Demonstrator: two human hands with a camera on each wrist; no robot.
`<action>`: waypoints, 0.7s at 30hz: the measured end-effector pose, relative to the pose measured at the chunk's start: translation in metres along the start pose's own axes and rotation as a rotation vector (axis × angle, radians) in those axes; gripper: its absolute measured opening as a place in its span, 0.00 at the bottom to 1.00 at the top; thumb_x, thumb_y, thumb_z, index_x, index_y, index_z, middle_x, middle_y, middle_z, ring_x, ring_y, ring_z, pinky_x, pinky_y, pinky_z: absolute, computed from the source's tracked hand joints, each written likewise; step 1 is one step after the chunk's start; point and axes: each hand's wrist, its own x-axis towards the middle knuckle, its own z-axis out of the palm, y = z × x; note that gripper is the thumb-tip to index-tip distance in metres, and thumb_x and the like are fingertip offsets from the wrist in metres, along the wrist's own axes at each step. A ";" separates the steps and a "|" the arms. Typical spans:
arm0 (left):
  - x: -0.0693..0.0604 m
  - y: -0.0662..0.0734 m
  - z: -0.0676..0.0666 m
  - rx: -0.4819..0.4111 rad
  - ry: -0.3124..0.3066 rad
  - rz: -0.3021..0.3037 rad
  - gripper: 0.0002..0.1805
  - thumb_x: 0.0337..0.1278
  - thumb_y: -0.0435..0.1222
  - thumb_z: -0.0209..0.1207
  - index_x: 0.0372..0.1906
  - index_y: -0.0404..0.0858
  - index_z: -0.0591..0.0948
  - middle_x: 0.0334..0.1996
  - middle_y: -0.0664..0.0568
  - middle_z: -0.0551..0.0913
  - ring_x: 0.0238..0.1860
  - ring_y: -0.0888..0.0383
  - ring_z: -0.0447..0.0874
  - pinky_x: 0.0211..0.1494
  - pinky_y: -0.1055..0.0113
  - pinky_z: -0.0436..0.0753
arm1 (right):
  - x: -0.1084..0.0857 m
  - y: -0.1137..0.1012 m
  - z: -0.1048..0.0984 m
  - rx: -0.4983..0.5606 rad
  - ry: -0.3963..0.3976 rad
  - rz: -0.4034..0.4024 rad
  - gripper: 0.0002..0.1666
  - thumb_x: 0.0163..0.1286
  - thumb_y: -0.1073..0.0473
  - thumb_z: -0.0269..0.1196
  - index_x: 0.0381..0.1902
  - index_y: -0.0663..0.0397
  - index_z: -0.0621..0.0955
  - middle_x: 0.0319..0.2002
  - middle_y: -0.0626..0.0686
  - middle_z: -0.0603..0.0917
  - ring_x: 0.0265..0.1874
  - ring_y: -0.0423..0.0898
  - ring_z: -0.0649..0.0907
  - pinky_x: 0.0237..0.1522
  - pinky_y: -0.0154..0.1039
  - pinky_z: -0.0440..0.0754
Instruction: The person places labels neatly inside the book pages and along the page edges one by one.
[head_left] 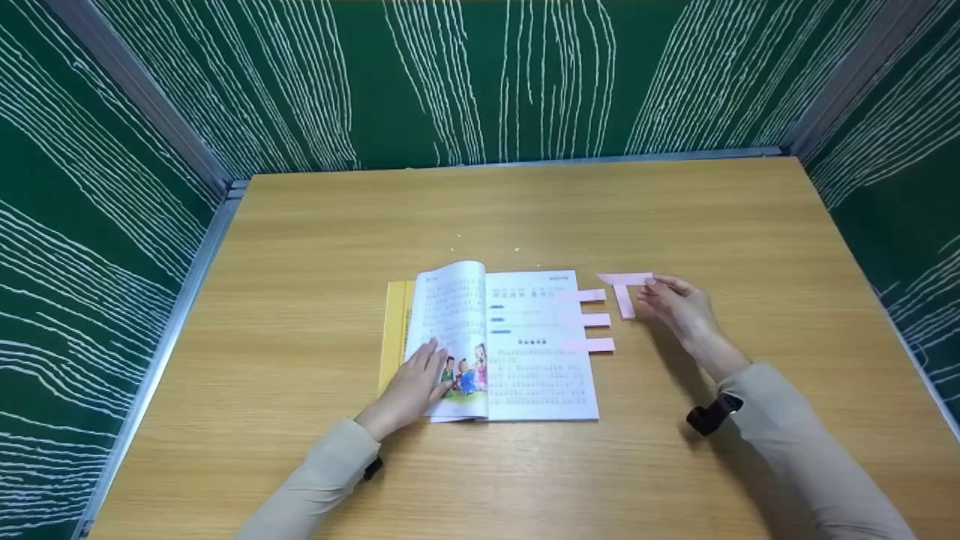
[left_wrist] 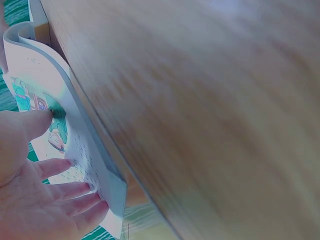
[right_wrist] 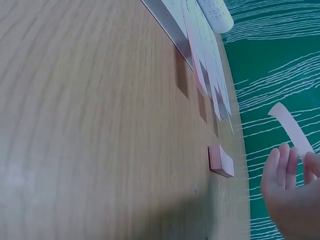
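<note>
An open book (head_left: 540, 382) lies on the table, its left page curving upward over a coloured picture. My left hand (head_left: 407, 388) rests on that left page with fingers spread; in the left wrist view the fingers of the left hand (left_wrist: 50, 195) lie nearly straight against the paper. Three pink sticky strips (head_left: 598, 320) stick out past the right page's edge. Between thumb and fingertips my right hand (head_left: 686, 315) pinches another pink sticky strip (head_left: 626, 278), held above a small pink sticky-note pad (head_left: 624, 301). The right wrist view shows this strip (right_wrist: 291, 127) bending slightly and the pad (right_wrist: 221, 161) apart from the hand.
Beneath the book's left side, a yellow cover (head_left: 394, 330) shows. A few tiny white specks dot the wooden table (head_left: 525, 210) behind the book. Green panels with white wavy lines (head_left: 480, 82) stand along the back and sides, with metal framing (head_left: 150, 97) at the corners.
</note>
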 end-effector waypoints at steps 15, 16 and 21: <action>0.003 -0.001 0.003 0.017 -0.005 -0.022 0.30 0.62 0.43 0.47 0.61 0.27 0.59 0.63 0.32 0.54 0.64 0.41 0.52 0.65 0.51 0.56 | -0.009 0.003 0.003 -0.097 -0.113 0.050 0.12 0.50 0.66 0.67 0.35 0.63 0.82 0.32 0.58 0.84 0.36 0.48 0.83 0.45 0.39 0.77; 0.003 -0.001 0.004 0.019 -0.002 -0.020 0.29 0.62 0.43 0.47 0.61 0.27 0.60 0.63 0.32 0.55 0.64 0.41 0.52 0.65 0.51 0.56 | -0.010 0.003 0.004 -0.107 -0.119 0.053 0.13 0.49 0.66 0.67 0.36 0.63 0.82 0.33 0.58 0.84 0.37 0.48 0.83 0.46 0.39 0.77; 0.002 0.000 0.003 0.015 -0.004 -0.024 0.30 0.62 0.43 0.47 0.61 0.27 0.59 0.63 0.32 0.54 0.64 0.41 0.52 0.65 0.51 0.56 | -0.019 -0.004 0.012 -0.175 -0.116 0.094 0.10 0.53 0.66 0.65 0.36 0.60 0.83 0.34 0.56 0.84 0.38 0.46 0.83 0.46 0.36 0.77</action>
